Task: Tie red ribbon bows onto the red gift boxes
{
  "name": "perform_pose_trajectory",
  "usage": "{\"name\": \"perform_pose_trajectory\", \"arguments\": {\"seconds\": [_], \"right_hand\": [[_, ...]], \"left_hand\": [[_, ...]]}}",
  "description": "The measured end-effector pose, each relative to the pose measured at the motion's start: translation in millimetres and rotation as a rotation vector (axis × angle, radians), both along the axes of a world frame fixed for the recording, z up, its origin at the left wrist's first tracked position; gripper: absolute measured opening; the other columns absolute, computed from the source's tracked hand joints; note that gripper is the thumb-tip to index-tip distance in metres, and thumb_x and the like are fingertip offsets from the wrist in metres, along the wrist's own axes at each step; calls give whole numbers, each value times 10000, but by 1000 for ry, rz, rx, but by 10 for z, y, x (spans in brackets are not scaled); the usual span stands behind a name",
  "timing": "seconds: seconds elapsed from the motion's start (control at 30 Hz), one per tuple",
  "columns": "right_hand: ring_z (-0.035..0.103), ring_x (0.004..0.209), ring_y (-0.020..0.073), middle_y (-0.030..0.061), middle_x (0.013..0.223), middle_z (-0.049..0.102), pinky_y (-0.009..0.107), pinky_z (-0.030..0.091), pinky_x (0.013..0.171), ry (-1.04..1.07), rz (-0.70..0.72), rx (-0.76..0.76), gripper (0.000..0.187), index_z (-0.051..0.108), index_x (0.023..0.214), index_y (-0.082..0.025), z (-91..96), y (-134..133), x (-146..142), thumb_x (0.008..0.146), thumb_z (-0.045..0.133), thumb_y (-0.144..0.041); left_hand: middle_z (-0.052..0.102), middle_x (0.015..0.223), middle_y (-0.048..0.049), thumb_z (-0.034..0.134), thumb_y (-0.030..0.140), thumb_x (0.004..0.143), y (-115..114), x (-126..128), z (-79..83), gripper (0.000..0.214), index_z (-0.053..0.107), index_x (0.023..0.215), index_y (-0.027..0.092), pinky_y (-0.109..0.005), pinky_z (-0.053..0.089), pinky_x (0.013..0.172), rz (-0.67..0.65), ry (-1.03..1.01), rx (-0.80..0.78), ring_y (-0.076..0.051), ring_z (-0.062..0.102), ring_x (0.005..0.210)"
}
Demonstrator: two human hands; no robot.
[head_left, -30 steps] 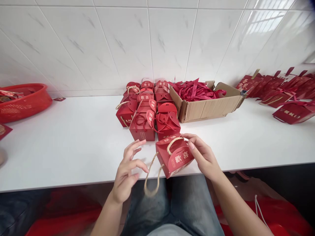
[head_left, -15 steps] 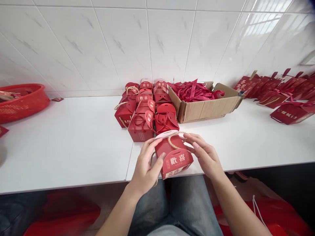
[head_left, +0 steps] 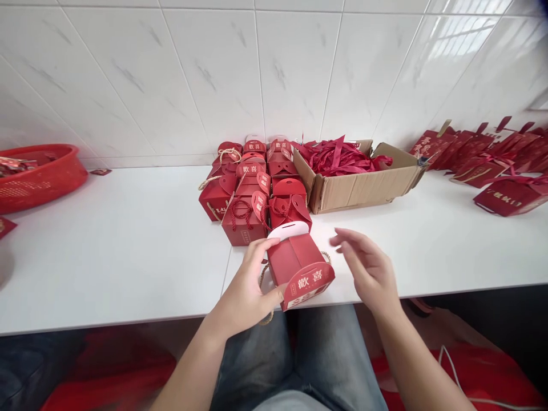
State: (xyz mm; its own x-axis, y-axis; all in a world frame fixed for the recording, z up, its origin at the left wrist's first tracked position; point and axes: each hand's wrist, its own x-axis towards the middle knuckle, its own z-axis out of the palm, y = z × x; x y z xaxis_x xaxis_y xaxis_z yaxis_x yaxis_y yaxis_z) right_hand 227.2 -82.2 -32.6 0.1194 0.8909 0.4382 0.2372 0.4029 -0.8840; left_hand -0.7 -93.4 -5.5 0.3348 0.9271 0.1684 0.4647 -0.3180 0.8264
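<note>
A red paper gift box (head_left: 295, 260) sits at the table's front edge, with a rounded flap standing up at each end and white characters on the near one. My left hand (head_left: 250, 285) grips its left side, thumb on the near flap and fingers by the far flap. One twisted rope handle (head_left: 327, 258) shows at the box's right side, and part of another hangs by my left hand. My right hand (head_left: 370, 268) is off the box to the right, holding nothing, its fingers slightly curled and apart.
Several finished-looking red gift boxes (head_left: 246, 222) stand grouped behind the box. Beside them is a cardboard box (head_left: 363, 193) of dark red ribbons (head_left: 338, 158). A red plastic basket (head_left: 43, 177) stands at left; more red boxes (head_left: 511, 196) with ribbons are at right on the white table (head_left: 149, 245).
My right hand has let go of the rope handle and moved right, away from the box. The rope no longer lies over the top. My left hand still holds the box.
</note>
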Motion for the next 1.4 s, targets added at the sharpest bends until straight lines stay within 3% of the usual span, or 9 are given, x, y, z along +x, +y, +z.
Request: {"name": "perform_pose_trajectory", "arguments": {"seconds": [0.1, 0.2, 0.3, 0.47, 0.67, 0.9, 1.13, 1.27, 1.4], "right_hand": [[628, 783, 176, 45, 825, 659, 331, 532, 711, -27, 308, -181, 354, 612, 1157, -211, 125, 95, 44, 852, 623, -390], [575, 731, 149, 71, 989, 631, 305, 523, 644, -146, 440, -234, 435, 664, 1065, -213, 214, 178, 104, 708, 763, -442], [539, 737, 126, 106, 1229, 509, 297, 527, 635, -246, 528, -201, 667, 597, 1215, -260, 253, 207, 152, 631, 802, -507], [559, 956, 184, 113, 1379, 376, 323, 533, 786, -434, 673, -118, 840, 412, 1401, -311, 262, 183, 144, 670, 787, -484], [499, 1117, 228, 98, 1334, 401, 326, 488, 906, -507, 681, -169, 785, 427, 1382, -286, 362, 124, 120, 702, 759, -496], [457, 733, 137, 31, 948, 525, 278, 443, 663, -366, 683, -301, 684, 494, 1104, -206, 413, 129, 72, 669, 646, -711], [355, 628, 126, -33, 708, 370, 257, 369, 561, -174, 576, -313, 463, 374, 882, -221, 367, 96, -19, 847, 456, -676], [388, 700, 138, -13, 792, 386, 278, 391, 643, -74, 497, -253, 305, 344, 868, -228, 342, 39, -34, 913, 473, -500], [411, 770, 168, 17, 900, 428, 312, 389, 686, -45, 471, -48, 223, 314, 901, -239, 299, -40, -39, 922, 442, -422]], "left_hand": [[366, 1420, -76, 657, 391, 817, 2, -21, 24, 632, 346, 1361, 310, -389, 427, 1048, -10, 1, -20, -267, 408, 1314], [353, 1430, -75, 682, 413, 794, 5, -47, 37, 674, 331, 1362, 319, -397, 441, 1038, -21, -7, -65, -275, 417, 1307], [322, 1456, -88, 720, 448, 749, 9, -60, 47, 773, 301, 1386, 324, -420, 458, 1021, -23, 7, -128, -300, 428, 1299], [294, 1466, -100, 740, 516, 698, 18, -53, 117, 889, 257, 1422, 334, -459, 465, 1008, -42, 106, -125, -318, 430, 1284], [246, 1502, -86, 713, 563, 704, -3, -86, 217, 912, 236, 1455, 367, -466, 421, 1057, -74, 210, -107, -335, 352, 1352], [118, 1582, -85, 657, 622, 719, -26, -56, 229, 1034, 47, 1510, 355, -502, 347, 1107, -172, 293, -93, -360, 182, 1440], [-146, 1599, -42, 655, 582, 748, -37, 27, 100, 1075, -78, 1499, 351, -556, 219, 1152, -143, 196, -143, -344, -28, 1471], [-63, 1610, -24, 744, 499, 703, -49, 108, 74, 1091, 8, 1502, 384, -560, 193, 1165, -98, 12, -149, -342, -7, 1472], [189, 1580, -62, 804, 388, 667, -85, 185, 149, 1103, 79, 1499, 390, -551, 314, 1130, -119, -165, -174, -350, 244, 1429]]}}
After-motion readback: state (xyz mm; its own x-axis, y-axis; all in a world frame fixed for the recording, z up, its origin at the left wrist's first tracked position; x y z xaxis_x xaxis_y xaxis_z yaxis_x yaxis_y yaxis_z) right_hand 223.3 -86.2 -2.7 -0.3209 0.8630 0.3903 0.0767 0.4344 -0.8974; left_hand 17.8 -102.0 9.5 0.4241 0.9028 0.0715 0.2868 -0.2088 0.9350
